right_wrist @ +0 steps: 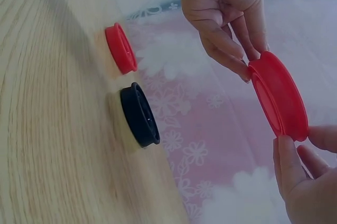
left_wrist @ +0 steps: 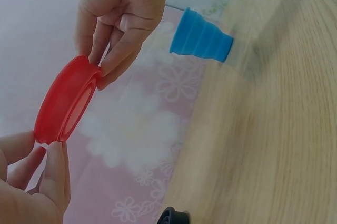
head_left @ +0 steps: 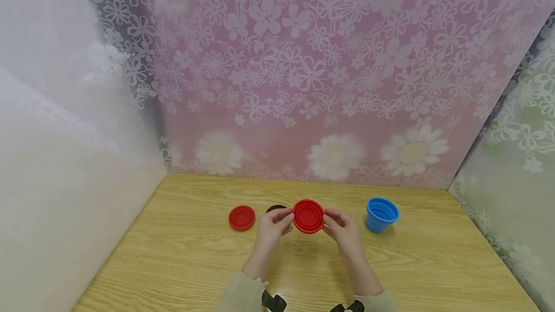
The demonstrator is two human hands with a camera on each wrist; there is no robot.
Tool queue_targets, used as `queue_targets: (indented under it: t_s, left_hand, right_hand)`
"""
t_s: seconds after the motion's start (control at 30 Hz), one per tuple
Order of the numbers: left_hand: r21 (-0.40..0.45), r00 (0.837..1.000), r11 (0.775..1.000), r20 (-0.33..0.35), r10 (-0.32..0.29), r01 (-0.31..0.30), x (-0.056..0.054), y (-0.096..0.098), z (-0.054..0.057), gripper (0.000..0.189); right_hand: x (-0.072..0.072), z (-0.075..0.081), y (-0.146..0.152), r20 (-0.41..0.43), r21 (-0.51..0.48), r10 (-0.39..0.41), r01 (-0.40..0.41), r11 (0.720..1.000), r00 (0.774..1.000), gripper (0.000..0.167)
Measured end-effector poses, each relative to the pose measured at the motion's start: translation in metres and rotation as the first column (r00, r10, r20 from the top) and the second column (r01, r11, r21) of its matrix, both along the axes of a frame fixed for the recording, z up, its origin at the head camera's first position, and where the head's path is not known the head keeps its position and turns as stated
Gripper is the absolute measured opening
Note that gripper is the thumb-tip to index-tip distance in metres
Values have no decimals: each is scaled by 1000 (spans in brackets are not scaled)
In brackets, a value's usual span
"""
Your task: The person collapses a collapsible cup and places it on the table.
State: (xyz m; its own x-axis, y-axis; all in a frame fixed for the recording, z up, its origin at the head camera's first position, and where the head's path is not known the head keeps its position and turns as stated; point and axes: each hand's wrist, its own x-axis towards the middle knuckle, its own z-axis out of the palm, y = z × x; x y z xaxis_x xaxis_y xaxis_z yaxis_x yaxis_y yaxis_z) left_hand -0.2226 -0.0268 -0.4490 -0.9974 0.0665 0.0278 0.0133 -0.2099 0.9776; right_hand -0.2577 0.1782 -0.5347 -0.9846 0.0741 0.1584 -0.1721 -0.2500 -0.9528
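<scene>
A red collapsible cup, folded flat, is held above the table with its ringed face toward the head camera. My left hand pinches its left rim between thumb and fingers. On the opposite rim, my right hand pinches it the same way. Seen edge-on in the left wrist view, the held red cup is a shallow disc. Behind my left hand lies a black folded cup, mostly hidden in the head view. A second red folded cup lies left of that hand.
A blue collapsible cup stands extended on the table, right of my right hand. The wooden table meets a pink flowered curtain at its back edge. Pale sheets hang at both sides.
</scene>
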Motion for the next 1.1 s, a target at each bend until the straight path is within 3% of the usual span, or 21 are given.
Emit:
queue_targets:
  t_s: [0.07, 0.23, 0.33, 0.5, 0.63, 0.73, 0.9, 1.1]
  left_hand:
    - [6, 1000, 1000, -1, -3, 3, -1, 2, -2, 25]
    - [17, 1000, 1000, 6, 7, -7, -6, 7, -9, 25]
    - [11, 999, 1000, 33, 11, -11, -10, 11, -13, 24]
    - [-16, 998, 1000, 60, -8, 9, -17, 16, -14, 22]
    - [-60, 997, 998, 69, -15, 20, -18, 19, -3, 22]
    - [-103, 997, 994, 77, -20, 28, -25, 23, -6, 22]
    - [-188, 994, 981, 113, -17, 38, -51, 31, -34, 19]
    - [-296, 990, 954, 143, -6, 48, -64, 38, -43, 15]
  right_hand:
    - [-6, -11, 3, 39, 22, -19, 19, 1000, 999, 37]
    - [-4, -5, 5, 57, 3, 2, -2, 1000, 998, 34]
    - [5, 11, 3, 67, 7, -9, 9, 1000, 998, 38]
    - [25, 53, -4, 81, -4, -7, 7, 1000, 997, 46]
    - [26, 67, -6, 220, 54, -53, 42, 998, 974, 42]
    - [18, 64, -3, 285, 79, -61, 40, 996, 957, 36]
    - [6, 56, 4, 319, 130, -65, 24, 991, 946, 35]
    - [-9, 46, 8, 383, 160, -77, 16, 987, 921, 34]
